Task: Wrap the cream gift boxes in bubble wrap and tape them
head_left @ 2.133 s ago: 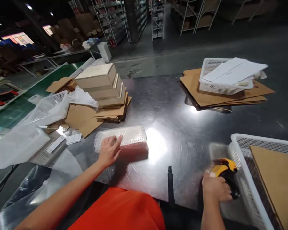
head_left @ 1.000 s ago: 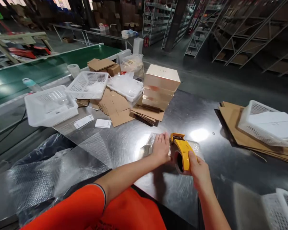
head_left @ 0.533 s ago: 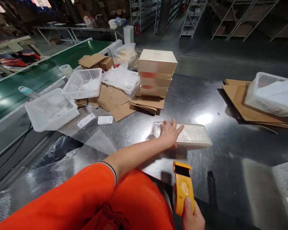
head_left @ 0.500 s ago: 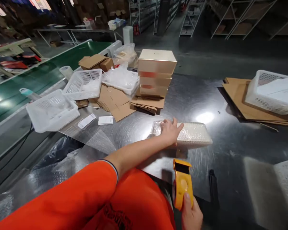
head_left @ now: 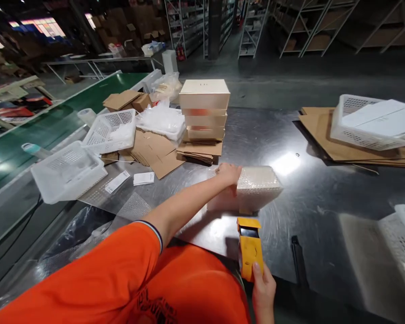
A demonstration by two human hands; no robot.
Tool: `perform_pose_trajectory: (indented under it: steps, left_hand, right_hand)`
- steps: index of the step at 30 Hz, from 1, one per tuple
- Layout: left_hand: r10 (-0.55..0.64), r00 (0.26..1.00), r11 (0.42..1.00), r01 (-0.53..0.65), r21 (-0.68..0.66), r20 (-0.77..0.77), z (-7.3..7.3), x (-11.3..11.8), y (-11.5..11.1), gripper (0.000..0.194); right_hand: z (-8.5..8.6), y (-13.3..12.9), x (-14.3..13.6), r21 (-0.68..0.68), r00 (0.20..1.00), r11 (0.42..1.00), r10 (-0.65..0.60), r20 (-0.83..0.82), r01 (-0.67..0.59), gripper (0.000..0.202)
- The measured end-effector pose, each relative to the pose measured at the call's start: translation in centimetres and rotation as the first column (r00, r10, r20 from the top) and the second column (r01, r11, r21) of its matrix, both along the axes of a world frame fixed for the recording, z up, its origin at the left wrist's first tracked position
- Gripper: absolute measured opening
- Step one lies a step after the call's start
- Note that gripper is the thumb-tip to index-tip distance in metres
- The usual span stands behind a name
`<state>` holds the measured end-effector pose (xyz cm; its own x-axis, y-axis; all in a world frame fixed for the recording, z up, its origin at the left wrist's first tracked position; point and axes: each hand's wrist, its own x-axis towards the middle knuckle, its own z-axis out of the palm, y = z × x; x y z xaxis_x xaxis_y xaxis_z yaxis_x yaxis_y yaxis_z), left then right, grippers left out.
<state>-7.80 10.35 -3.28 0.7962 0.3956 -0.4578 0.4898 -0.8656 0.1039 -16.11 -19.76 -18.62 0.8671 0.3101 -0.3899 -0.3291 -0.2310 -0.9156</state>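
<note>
A box in bubble wrap [head_left: 259,188] rests on the metal table in front of me. My left hand [head_left: 228,175] grips it from above, left of its middle, with the fingertips partly hidden. My right hand [head_left: 264,287] is closed around a yellow tape dispenser [head_left: 251,248], held just this side of the wrapped box at the table's near edge. The dispenser's head points away from me, towards the box, with a gap between them. To its right lies a black slim tool [head_left: 299,261], perhaps a cutter.
Behind stands a stack of cream boxes [head_left: 205,102] on flat cardboard [head_left: 200,155]. White baskets [head_left: 67,168] and labels [head_left: 143,178] are at left, beside a green conveyor [head_left: 65,108]. A white basket [head_left: 357,137] sits on cardboard sheets [head_left: 319,130] at right. Bubble wrap [head_left: 135,206] lies left.
The wrapped box has turned so that more of its near side shows, with my left hand still on it. The tape dispenser is slightly turned. The whole view has shifted a little.
</note>
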Motion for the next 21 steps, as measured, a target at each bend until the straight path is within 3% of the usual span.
perform_pose_trajectory:
  steps: [5, 9, 12, 15, 21]
  left_hand:
    - [-0.049, 0.998, 0.999, 0.049, 0.001, -0.044, 0.4, 0.6, 3.0, 0.133]
    - [-0.103, 0.990, 0.993, 0.108, -0.045, 0.096, 0.3, 0.3, 6.5, 0.105]
    - [-0.071, 0.978, 0.984, 0.101, -0.147, 0.195, -0.9, 0.4, 9.0, 0.078]
    - [0.027, 0.971, 0.968, 0.034, -0.250, 0.236, -2.5, 1.1, 10.8, 0.065]
    - [0.071, 0.967, 0.924, 0.029, -0.381, 0.246, -4.4, 2.7, 14.2, 0.058]
  right_hand:
    - [-0.1, 2.4, 1.3, 0.029, 0.998, 0.998, 0.060, 0.035, -0.061, 0.072]
    - [-0.6, 6.6, 2.8, 0.057, 0.994, 0.994, 0.090, 0.067, -0.094, 0.070]
    - [-0.7, 10.1, 4.2, 0.067, 0.991, 0.993, 0.092, 0.093, -0.099, 0.071]
    - [-0.3, 12.6, 5.9, 0.059, 0.989, 0.994, 0.089, 0.114, -0.096, 0.073]
    - [1.0, 13.3, 8.9, 0.035, 0.984, 0.986, 0.163, 0.075, -0.166, 0.074]
